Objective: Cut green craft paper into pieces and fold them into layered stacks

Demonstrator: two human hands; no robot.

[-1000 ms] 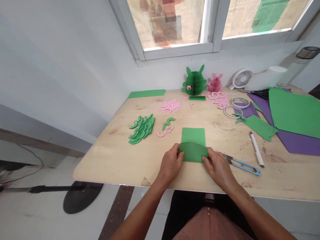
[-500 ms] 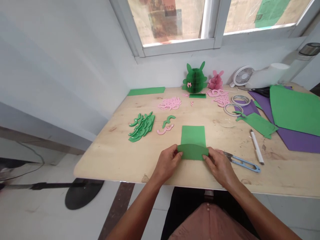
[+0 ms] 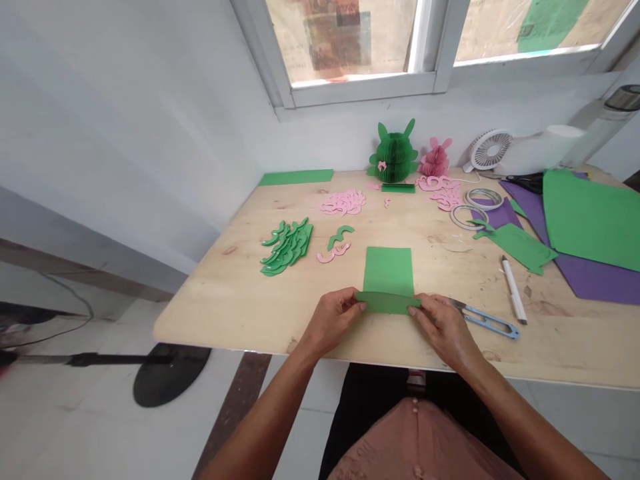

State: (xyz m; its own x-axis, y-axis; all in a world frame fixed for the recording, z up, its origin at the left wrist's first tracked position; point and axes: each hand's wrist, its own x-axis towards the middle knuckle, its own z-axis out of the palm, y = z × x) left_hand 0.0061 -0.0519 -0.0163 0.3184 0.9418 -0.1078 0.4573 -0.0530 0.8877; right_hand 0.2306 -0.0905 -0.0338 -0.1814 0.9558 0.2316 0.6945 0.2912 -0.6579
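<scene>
A green sheet of paper (image 3: 389,270) lies in front of me, its near end bent up and over into a narrow flap. My left hand (image 3: 336,319) pinches the left end of that flap between thumb and fingers. At the other end, my right hand (image 3: 445,327) grips it the same way. Blue-handled thread snips (image 3: 493,323) lie just right of my right hand, their blades partly hidden by it. Left of the sheet are a wavy green cutout (image 3: 340,237) and a wavy pink cutout (image 3: 333,253).
Green cutouts (image 3: 287,250) and pink cutouts (image 3: 344,202) are heaped to the left. A green paper figure (image 3: 395,157), a pink one (image 3: 435,160) and a small fan (image 3: 490,151) stand by the wall. Tape rolls (image 3: 484,199), a white marker (image 3: 514,291) and purple sheets (image 3: 595,280) lie right.
The raised near end of the green sheet has come down lower and flatter, with both hands still holding its ends. The view has shifted slightly.
</scene>
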